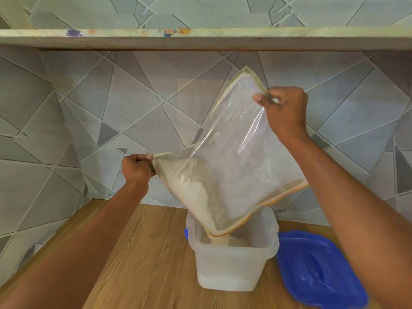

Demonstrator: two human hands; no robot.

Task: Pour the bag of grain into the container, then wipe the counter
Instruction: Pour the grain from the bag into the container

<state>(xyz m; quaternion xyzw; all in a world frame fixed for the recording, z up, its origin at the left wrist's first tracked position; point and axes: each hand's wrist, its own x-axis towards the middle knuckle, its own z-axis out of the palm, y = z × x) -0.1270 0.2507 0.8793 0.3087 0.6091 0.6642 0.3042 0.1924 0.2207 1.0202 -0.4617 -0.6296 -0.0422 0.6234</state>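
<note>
- Where the two forearms reach in from the bottom corners, a wood-grain counter [142, 253] lies beneath them; a blue lid [316, 270] rests flat on it at the right, just beside the tub and partly under the right forearm.
- On the counter stands a translucent tub [231, 266], open at the top; a small mound of pale grain [225, 241] shows inside it, right under the bag's lowest corner.
- Over the tub hangs a clear bag [236, 157], tilted with one corner down inside the rim; most of the grain left in it sits along its lower left side, and the upper right part looks empty.
- At the bag's left corner the left hand [137, 168] is curled tight, gripping the edge.
- Higher up, the right hand [285, 108] pinches the bag's top right edge between thumb and fingers.
- Behind all this rises a grey tiled wall [66, 121] with angular lines; a shelf [200, 39] runs across above.
</note>
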